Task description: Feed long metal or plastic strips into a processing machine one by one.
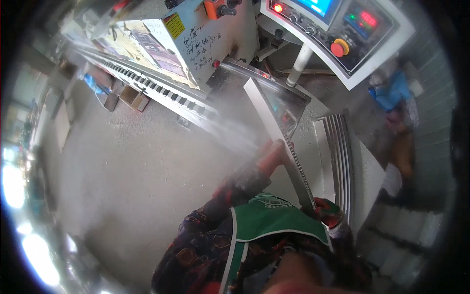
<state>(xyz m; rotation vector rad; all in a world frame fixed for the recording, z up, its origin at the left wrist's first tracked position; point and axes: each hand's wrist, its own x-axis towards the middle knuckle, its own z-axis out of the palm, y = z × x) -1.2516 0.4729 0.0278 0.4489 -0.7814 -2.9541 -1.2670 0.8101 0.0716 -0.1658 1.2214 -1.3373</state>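
My two hands hold a long, narrow pale strip point(265, 110) slantwise in front of my green apron point(274, 219). Its far end points up toward the machine, and small dark notches or beads run along its right edge. My left hand point(272, 156) is closed round the strip near its middle. At the near end, my right hand point(327, 211) grips it, the fingers partly hidden. Just right of the strip, a stack of similar long strips point(338, 161) lies side by side on a pale surface.
A machine with a toothed conveyor track point(147, 85) runs along the far left, beside a tall cabinet point(193, 49). A control panel point(360, 41) with a red stop button point(339, 48) overhangs at far right. A blue bundle point(394, 90) and small box point(133, 98) lie around. Haze blurs the left.
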